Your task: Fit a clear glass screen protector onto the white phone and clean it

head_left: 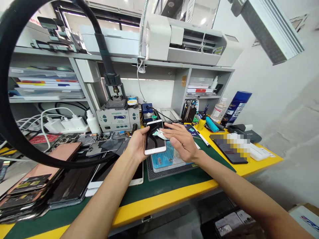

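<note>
My left hand (136, 145) grips a white-framed smartphone (151, 142) by its left side and underside, with the thumb along the edge. The phone's dark screen faces up toward me, tilted above the workbench. Over the screen's right side, my right hand (183, 141) holds a crumpled white wipe (161, 134) under its fingers, against the glass. Those fingers are stretched out and hide part of the wipe. Below the hands lies a blue and white packet (163, 156) on a grey perforated mat (154, 175).
Phones and tablets lie stacked at left, including a pink-backed panel (63, 154). A black hose (7, 99) loops across the left foreground. Behind stands a grey soldering station (118, 119). A blue spray can (236, 108) and a dark phone (229, 149) are at right.
</note>
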Demonstrator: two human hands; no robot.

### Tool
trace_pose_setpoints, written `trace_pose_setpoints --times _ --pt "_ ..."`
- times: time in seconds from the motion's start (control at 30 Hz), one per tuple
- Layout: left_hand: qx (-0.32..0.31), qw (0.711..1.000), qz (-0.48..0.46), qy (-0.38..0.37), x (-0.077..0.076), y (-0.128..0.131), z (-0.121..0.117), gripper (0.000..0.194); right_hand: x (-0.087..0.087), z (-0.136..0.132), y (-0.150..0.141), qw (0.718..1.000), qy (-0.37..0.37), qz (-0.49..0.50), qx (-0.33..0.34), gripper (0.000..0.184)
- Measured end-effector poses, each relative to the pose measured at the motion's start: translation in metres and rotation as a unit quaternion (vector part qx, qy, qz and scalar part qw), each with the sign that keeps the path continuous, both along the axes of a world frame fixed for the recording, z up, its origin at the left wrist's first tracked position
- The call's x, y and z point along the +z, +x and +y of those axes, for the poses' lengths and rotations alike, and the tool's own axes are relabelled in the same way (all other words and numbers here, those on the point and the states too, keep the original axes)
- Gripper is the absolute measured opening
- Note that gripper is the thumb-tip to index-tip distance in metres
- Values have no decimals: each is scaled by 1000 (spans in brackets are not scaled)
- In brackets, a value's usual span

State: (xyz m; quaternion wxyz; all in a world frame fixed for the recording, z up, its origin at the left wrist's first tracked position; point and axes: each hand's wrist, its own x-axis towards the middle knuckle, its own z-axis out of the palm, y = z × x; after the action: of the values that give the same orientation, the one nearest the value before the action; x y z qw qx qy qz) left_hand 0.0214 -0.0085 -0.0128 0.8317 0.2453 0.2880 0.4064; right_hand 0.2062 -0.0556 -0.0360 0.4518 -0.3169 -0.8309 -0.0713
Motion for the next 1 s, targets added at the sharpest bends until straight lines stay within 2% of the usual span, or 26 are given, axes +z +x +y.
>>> trace_pose_setpoints --times 0.27,0.63,1.0 --pt "-109 994 11 -11 -6 -1 3 44 -3 14 11 996 -72 28 -53 47" --pt "-128 990 42 45 1 -3 -3 43 -1 18 14 987 -101 85 -94 50" --pt "-230 973 7 28 0 -6 -3 53 2 13 15 984 -148 87 -47 49"
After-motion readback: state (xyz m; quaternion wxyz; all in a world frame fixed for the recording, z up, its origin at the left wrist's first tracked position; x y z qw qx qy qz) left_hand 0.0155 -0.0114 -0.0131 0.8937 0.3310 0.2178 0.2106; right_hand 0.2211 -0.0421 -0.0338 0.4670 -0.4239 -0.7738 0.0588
